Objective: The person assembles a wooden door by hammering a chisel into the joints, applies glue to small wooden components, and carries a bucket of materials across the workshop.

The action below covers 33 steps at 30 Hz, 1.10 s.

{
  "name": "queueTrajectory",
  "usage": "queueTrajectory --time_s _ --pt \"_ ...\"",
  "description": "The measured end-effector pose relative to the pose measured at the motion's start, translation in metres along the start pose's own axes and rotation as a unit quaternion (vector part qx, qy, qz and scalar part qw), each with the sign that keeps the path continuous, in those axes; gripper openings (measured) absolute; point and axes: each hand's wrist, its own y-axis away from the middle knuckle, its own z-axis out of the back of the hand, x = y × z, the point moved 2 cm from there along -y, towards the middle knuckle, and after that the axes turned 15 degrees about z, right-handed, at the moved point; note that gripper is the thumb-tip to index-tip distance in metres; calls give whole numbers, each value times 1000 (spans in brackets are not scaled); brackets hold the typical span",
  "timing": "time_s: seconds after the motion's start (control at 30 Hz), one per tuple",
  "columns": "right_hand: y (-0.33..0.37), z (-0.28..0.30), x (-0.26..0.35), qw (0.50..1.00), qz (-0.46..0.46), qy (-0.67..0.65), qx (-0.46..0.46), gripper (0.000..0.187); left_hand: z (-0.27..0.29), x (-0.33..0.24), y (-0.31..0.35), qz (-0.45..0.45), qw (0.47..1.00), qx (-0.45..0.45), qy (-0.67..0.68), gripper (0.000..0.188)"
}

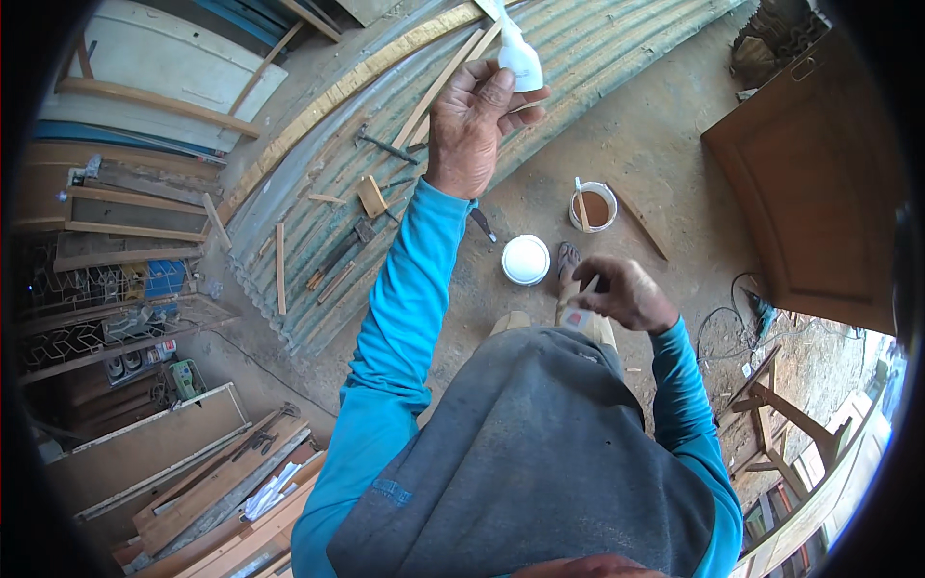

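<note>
My left hand [479, 120] is raised at the top middle, its fingers wrapped round a small white squeeze bottle [521, 67] with a narrow nozzle pointing up. Lower down and to the right, in front of my legs, my right hand [626, 292] is closed in a pinch on a small pale pointed piece [592, 284]; its kind is too small to tell. On the ground past my lap stand a round white tub [526, 259] and an open white bucket [611, 210] of brown paste with a wooden stick [581, 204] in it.
Corrugated sheets [568, 96] lie beyond, carrying a hammer [387, 147], a wooden block [371, 197] and wood strips. A brown wooden panel [819, 183] stands at the right, near a black cable [718, 323]. Boards [207, 482] are stacked at the lower left.
</note>
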Motion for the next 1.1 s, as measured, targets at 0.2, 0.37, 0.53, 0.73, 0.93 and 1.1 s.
queueTrajectory --time_s 0.2,0.37,0.53,0.73,0.93,1.1 --pt "7 13 -1 980 -74 -155 -103 27 7 18 27 4 999 39 25 37" --pt "9 26 10 970 -7 -175 -166 22 5 46 100 61 995 -47 -60 38" --pt "2 14 27 973 9 -157 -171 22 10 97 154 125 990 -46 -53 26" --pt "-14 -6 28 975 36 -126 -182 22 -17 113 177 164 985 -36 -30 31" --pt "-25 -17 33 969 49 -162 -178 25 -22 121 185 118 993 -18 -13 32" --pt "-19 -28 47 983 59 -45 -167 34 -16 114 204 57 959 -135 -243 29"
